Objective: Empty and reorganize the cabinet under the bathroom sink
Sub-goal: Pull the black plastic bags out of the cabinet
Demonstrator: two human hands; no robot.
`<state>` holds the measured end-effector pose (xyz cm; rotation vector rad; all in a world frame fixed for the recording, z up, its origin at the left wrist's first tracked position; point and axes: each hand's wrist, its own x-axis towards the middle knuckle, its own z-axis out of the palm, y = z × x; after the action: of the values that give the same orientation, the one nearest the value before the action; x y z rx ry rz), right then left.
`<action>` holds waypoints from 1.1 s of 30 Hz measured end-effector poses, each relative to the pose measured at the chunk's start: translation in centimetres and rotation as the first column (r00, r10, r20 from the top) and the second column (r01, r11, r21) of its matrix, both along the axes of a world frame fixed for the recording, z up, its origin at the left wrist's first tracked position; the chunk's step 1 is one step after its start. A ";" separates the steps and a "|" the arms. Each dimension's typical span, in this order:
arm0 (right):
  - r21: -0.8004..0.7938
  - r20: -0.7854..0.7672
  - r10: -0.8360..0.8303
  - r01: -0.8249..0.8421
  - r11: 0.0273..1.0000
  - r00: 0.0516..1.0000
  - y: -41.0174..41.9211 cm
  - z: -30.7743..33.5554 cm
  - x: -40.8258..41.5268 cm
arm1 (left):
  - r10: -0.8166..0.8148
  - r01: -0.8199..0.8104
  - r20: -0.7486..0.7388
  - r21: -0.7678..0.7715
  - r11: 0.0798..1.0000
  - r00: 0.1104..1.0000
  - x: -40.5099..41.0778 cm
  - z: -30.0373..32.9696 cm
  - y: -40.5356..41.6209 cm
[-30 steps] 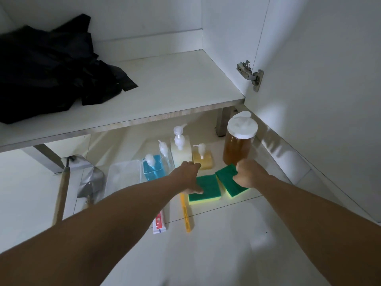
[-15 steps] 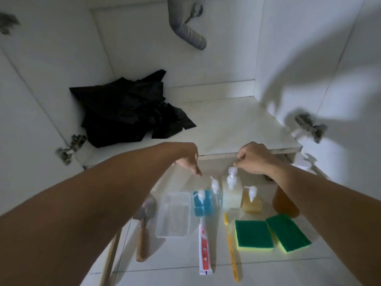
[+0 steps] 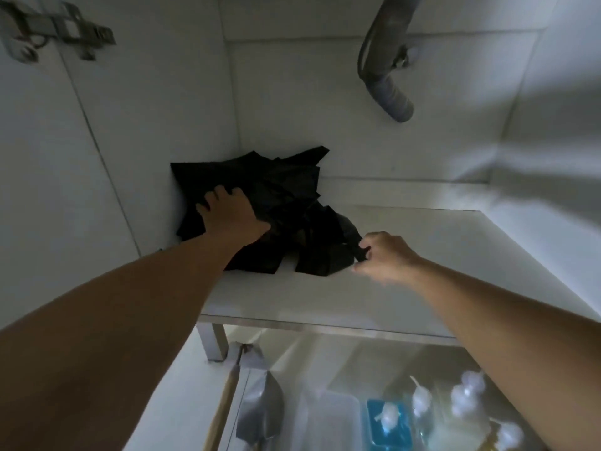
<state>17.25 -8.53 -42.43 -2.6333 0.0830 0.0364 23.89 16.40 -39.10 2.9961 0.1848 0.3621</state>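
Observation:
A crumpled heap of black plastic bags (image 3: 286, 203) lies at the back left of the white cabinet shelf (image 3: 406, 255). My left hand (image 3: 231, 216) lies spread on the left side of the heap, fingers pressing into it. My right hand (image 3: 383, 255) pinches a black corner at the heap's right edge. On the floor below the shelf stand a blue pump bottle (image 3: 390, 421), clear pump bottles (image 3: 461, 405) and a clear plastic tray (image 3: 325, 421).
A grey drain hose (image 3: 387, 89) hangs from the top right of the cabinet. A door hinge (image 3: 55, 27) sits top left. A trowel with a wooden handle (image 3: 257, 408) lies on the floor beside a metal cabinet leg (image 3: 213, 341).
Both hands have risen from above the floor items into the cabinet and now touch the black bags. The view has tilted upward; the sponges and toothpaste are out of sight.

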 end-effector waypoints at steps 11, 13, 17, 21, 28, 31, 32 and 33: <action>0.601 -0.206 -0.239 0.315 0.735 0.949 3.6 -3.4 13.5 | 0.068 -0.129 -0.152 -0.433 0.892 0.986 9.1 -4.7 2.9; 0.659 -0.266 -0.233 0.352 0.665 0.936 3.8 -3.2 15.8 | 0.048 -0.123 -0.191 -0.403 0.907 0.980 10.0 -5.7 2.8; 0.768 -0.308 -0.197 0.366 0.526 0.931 4.0 -2.0 20.2 | 0.018 -0.121 -0.282 -0.354 0.928 0.959 11.3 -7.8 3.1; 0.805 -0.308 -0.103 0.317 0.501 0.946 5.3 -0.9 24.1 | -0.021 -0.096 -0.357 -0.307 0.947 0.934 13.3 -9.8 3.1; 0.716 -0.133 -0.125 0.183 0.674 0.983 10.4 1.5 31.2 | -0.123 -0.012 -0.439 -0.293 0.956 0.890 15.4 -10.7 3.1; 0.509 -0.043 -0.045 0.061 0.858 0.998 13.0 1.3 33.5 | -0.137 0.010 -0.432 -0.284 0.959 0.891 15.7 -11.0 3.4; 0.415 -0.039 0.001 0.015 0.910 0.999 13.7 1.0 34.3 | -0.140 0.009 -0.426 -0.295 0.956 0.894 15.6 -11.0 3.4; 0.314 -0.044 0.039 -0.023 0.949 0.998 14.3 0.6 35.3 | -0.143 0.013 -0.415 -0.301 0.953 0.898 15.6 -11.1 3.4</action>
<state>52.54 5.76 -41.79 -2.3153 0.0483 0.1163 39.47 19.79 -50.25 2.7290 0.1384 -0.3247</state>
